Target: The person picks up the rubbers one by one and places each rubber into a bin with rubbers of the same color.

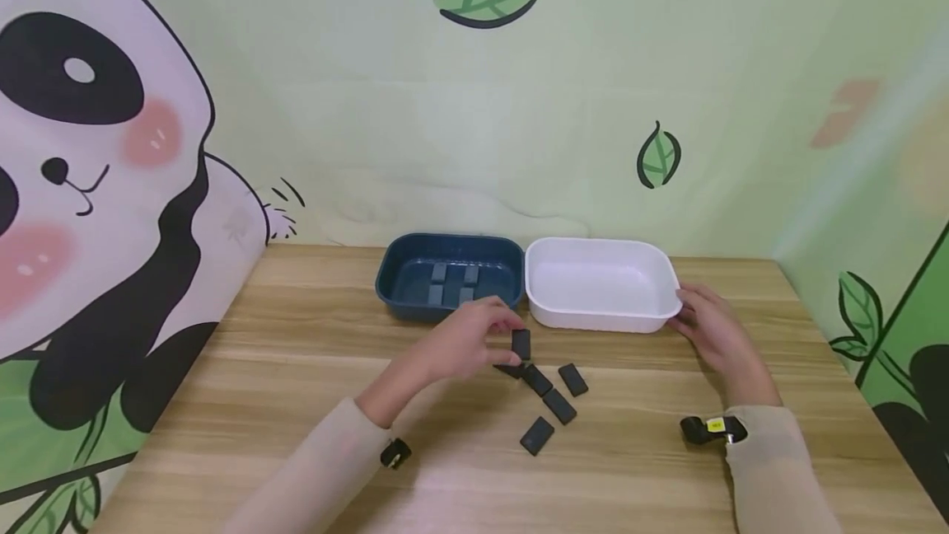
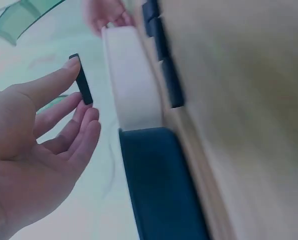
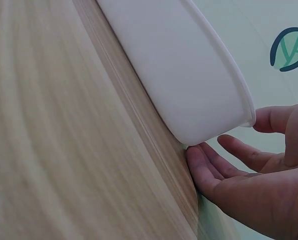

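My left hand [image 1: 469,343] pinches a thin black rectangular tile [image 1: 521,344] by its ends, between thumb and fingers. In the left wrist view the held tile [image 2: 83,82] stands tilted, clear of the wooden table. Several similar black tiles [image 1: 537,436] lie loosely scattered below and to the right of that hand. Behind it is a dark blue tub [image 1: 415,311], with several small dark blocks [image 1: 439,273] inside. A white tub [image 1: 593,322] stands beside the blue one. My right hand [image 3: 269,165] touches the white tub's right end with fairly straight fingers.
The wooden table [image 1: 296,402] ends at a pale green printed wall [image 1: 356,89] just behind the two tubs. A black strap with a yellow label [image 1: 715,425] sits at the right wrist.
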`<action>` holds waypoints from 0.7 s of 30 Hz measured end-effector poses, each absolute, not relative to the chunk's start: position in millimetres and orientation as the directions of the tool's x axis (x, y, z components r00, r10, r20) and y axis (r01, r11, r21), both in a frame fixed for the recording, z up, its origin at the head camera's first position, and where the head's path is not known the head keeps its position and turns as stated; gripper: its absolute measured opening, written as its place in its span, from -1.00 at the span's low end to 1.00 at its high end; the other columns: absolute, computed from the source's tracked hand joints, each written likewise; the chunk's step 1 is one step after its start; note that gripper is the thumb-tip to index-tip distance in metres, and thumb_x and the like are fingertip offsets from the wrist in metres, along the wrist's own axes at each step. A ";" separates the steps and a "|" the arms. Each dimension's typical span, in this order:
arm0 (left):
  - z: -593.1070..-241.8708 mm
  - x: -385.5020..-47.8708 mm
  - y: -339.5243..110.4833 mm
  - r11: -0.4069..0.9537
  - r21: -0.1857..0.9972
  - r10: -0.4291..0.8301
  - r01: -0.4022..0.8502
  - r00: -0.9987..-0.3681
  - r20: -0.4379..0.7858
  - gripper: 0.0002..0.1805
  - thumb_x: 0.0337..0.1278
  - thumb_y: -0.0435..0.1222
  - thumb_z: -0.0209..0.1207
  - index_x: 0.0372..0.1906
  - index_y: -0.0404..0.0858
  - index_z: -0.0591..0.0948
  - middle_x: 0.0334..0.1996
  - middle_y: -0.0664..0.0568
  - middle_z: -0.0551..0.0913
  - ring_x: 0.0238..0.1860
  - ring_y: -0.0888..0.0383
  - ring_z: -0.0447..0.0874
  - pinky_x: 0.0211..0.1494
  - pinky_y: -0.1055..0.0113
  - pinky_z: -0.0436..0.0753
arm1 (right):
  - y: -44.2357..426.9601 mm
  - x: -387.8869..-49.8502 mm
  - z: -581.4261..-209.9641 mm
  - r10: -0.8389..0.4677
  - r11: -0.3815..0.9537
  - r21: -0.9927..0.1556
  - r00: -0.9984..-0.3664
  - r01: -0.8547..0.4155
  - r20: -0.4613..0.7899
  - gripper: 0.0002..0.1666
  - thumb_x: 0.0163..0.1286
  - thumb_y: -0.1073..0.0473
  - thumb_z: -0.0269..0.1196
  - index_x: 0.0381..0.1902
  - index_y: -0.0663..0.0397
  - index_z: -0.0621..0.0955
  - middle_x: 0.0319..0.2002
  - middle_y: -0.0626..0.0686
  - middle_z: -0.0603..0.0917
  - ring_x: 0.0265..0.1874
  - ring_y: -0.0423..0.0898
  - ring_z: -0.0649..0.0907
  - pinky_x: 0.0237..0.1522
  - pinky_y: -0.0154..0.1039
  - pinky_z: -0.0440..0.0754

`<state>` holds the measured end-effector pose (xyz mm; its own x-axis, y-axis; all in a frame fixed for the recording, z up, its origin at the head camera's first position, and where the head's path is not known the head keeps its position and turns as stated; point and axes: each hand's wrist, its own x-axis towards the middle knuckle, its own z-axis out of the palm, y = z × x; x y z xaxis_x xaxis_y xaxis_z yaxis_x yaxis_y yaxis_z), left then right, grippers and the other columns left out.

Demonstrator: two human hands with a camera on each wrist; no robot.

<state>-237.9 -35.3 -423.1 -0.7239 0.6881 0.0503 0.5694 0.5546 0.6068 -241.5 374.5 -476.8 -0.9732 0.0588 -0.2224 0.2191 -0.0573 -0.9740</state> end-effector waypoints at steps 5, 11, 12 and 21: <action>-412.8 -261.3 -10.6 0.536 0.637 0.632 0.553 -0.764 0.131 -0.52 0.23 -0.16 0.52 0.20 -0.20 0.72 0.09 -0.05 0.67 0.14 -0.01 0.66 0.24 0.15 0.66 | 376.1 -240.1 -478.4 0.058 -0.070 -0.974 -0.974 0.214 -0.218 -0.52 0.75 0.09 -0.02 0.44 0.26 0.34 0.11 -0.09 0.48 0.07 -0.21 0.52 0.11 -0.39 0.65; -409.1 -286.3 16.9 0.548 0.632 0.596 0.549 -0.786 0.165 -0.50 0.25 -0.14 0.50 0.24 -0.20 0.70 0.12 -0.09 0.66 0.18 -0.04 0.64 0.26 0.20 0.64 | 376.8 -239.1 -480.2 0.047 -0.081 -0.976 -0.978 0.200 -0.205 -0.61 0.75 0.09 -0.01 0.35 0.18 0.41 0.07 -0.14 0.52 0.07 -0.23 0.54 0.11 -0.39 0.65; -408.6 -290.6 20.9 0.551 0.629 0.592 0.548 -0.788 0.168 -0.50 0.26 -0.14 0.50 0.25 -0.20 0.70 0.13 -0.09 0.66 0.18 -0.05 0.63 0.25 0.20 0.64 | 376.8 -239.1 -480.3 0.047 -0.085 -0.976 -0.977 0.202 -0.206 -0.61 0.75 0.09 -0.01 0.35 0.17 0.42 0.07 -0.15 0.52 0.07 -0.24 0.54 0.11 -0.39 0.65; -405.6 -324.8 56.1 0.616 0.572 0.582 0.542 -0.802 0.134 -0.49 0.30 -0.10 0.46 0.28 -0.17 0.68 0.13 0.03 0.63 0.18 0.10 0.58 0.27 0.31 0.61 | 376.6 -239.6 -476.9 0.051 -0.085 -0.973 -0.974 0.216 -0.220 -0.67 0.76 0.04 0.00 0.28 0.05 0.47 0.10 -0.16 0.49 0.09 -0.24 0.52 0.10 -0.41 0.64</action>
<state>-324.8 56.1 -405.6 -0.8022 0.5818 0.1339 0.5420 0.6158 0.5718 -239.6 376.6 -476.9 -0.9741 0.0511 -0.2203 0.2156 -0.0854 -0.9727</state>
